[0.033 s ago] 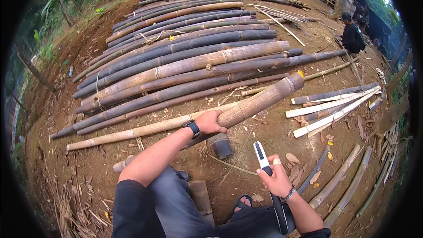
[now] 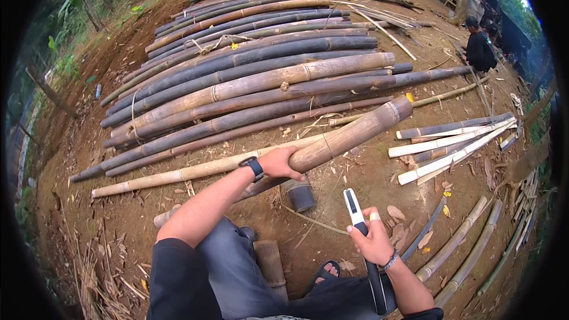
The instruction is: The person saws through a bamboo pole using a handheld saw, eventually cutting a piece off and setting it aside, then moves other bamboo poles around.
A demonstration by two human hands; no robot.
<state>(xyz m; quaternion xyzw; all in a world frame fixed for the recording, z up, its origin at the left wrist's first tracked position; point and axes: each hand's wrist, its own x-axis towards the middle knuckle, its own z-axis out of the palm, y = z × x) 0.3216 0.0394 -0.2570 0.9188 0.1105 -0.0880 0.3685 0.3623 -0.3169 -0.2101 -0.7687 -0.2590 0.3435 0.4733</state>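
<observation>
From where I stand, barely anything has changed: the head view has drifted a touch, while both grips stay put. The left hand [image 2: 277, 163] is spread wide but clasped over the thick bamboo pole [image 2: 347, 136], which slants up to the right across the person's front (its far fingers are hidden from me). Farther right, the right hand [image 2: 376, 245] is curled snugly around a white-and-black tool [image 2: 355, 210], well apart from the pole, so the work looks no further along.
</observation>
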